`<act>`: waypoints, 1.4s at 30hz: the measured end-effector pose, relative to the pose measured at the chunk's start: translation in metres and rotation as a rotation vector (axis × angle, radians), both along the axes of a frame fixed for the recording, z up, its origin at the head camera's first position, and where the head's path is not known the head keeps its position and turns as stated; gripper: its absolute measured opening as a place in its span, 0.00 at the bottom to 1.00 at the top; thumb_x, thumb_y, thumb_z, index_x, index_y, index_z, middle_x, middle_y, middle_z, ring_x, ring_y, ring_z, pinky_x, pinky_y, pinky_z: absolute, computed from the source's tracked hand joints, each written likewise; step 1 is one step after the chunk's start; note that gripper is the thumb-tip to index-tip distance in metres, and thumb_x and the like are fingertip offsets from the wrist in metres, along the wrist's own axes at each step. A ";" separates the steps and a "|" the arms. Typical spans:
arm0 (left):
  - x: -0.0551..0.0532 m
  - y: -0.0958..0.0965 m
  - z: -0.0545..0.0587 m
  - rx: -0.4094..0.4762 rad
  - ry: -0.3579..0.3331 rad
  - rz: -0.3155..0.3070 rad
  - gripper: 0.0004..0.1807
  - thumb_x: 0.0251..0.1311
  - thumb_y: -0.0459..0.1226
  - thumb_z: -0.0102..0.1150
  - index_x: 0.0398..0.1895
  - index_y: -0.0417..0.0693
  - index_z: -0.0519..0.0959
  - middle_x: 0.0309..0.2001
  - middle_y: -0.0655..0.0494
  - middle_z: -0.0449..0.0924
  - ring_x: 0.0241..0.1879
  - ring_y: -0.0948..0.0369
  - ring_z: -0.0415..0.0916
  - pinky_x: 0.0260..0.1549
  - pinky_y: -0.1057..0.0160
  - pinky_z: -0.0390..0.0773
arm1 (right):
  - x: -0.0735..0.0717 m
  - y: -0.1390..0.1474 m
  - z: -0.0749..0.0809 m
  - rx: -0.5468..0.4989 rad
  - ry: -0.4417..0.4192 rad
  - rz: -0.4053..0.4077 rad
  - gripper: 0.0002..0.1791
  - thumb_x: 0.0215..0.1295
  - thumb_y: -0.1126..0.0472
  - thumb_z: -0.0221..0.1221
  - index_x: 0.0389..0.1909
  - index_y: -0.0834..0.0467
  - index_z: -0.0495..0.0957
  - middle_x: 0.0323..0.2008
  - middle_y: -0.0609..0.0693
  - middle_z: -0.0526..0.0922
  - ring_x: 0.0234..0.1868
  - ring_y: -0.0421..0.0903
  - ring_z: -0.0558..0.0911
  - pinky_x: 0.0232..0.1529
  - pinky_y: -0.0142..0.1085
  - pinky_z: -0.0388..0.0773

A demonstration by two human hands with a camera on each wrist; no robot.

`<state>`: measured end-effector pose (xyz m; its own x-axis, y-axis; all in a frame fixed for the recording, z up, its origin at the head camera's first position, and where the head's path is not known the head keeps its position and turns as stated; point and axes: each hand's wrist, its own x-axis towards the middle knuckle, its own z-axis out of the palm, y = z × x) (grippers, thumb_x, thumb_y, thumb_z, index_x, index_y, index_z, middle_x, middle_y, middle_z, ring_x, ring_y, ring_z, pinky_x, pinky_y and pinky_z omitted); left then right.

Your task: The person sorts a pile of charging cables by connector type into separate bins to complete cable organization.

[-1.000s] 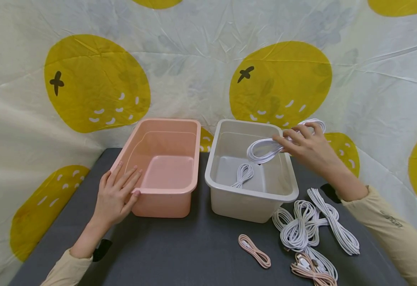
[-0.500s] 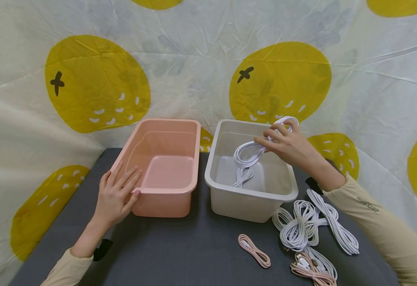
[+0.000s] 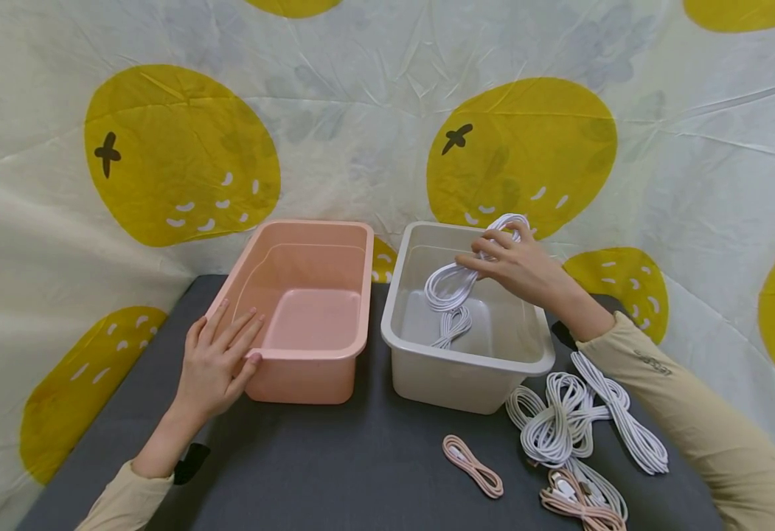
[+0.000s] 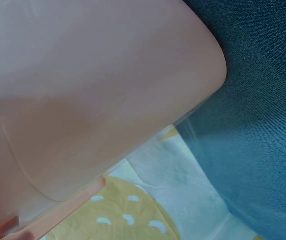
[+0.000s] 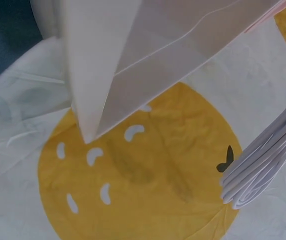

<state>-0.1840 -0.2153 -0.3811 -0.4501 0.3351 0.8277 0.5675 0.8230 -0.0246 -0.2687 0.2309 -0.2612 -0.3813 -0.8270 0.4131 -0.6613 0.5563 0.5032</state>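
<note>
My right hand [image 3: 516, 265] grips a bundled white cable [image 3: 450, 286] by its middle, above the cream bin [image 3: 467, 359]. One loop of that cable hangs into the bin's opening and the other sticks up past the fingers. In the right wrist view the looped end of the white cable [image 5: 262, 155] shows at the right edge, with a fingertip beside it. A smaller white cable bundle [image 3: 453, 327] lies on the bin floor. My left hand [image 3: 217, 361] rests with straight fingers over the near left rim of the pink bin [image 3: 307, 355], whose wall fills the left wrist view.
Several bundled white cables [image 3: 556, 424] lie piled on the dark table [image 3: 334, 472] at the right, with a pink cable bundle [image 3: 576, 501] at the pile's near end. Another pink cable [image 3: 472, 466] lies apart in front of the cream bin. A patterned cloth [image 3: 354, 147] hangs behind.
My right hand has carried the white cable leftward, from the cream bin's right rim to over its opening. My left hand has stayed on the pink bin.
</note>
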 end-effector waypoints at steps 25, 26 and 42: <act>0.001 0.000 -0.001 -0.017 -0.012 0.021 0.31 0.64 0.56 0.29 0.52 0.46 0.75 0.52 0.46 0.75 0.61 0.42 0.59 0.51 0.38 0.54 | -0.009 0.007 -0.004 -0.024 -0.078 -0.058 0.22 0.49 0.59 0.62 0.49 0.48 0.76 0.45 0.54 0.78 0.49 0.53 0.71 0.49 0.57 0.61; 0.001 0.000 -0.001 -0.021 -0.017 0.025 0.31 0.64 0.56 0.29 0.52 0.46 0.75 0.52 0.46 0.75 0.61 0.42 0.59 0.51 0.38 0.54 | -0.008 0.008 -0.004 -0.029 -0.075 -0.057 0.22 0.49 0.59 0.62 0.49 0.48 0.76 0.45 0.54 0.78 0.49 0.52 0.71 0.49 0.56 0.61; 0.001 0.000 -0.001 -0.012 -0.015 0.019 0.29 0.63 0.56 0.30 0.56 0.52 0.72 0.52 0.46 0.75 0.61 0.42 0.59 0.52 0.39 0.54 | 0.008 0.026 0.000 -0.054 -0.024 -0.060 0.24 0.42 0.61 0.66 0.46 0.51 0.76 0.43 0.54 0.78 0.47 0.54 0.72 0.45 0.53 0.64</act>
<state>-0.1834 -0.2150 -0.3820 -0.4693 0.3360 0.8166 0.5518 0.8336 -0.0258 -0.2608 0.2570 -0.2616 -0.4399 -0.7792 0.4464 -0.6377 0.6210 0.4557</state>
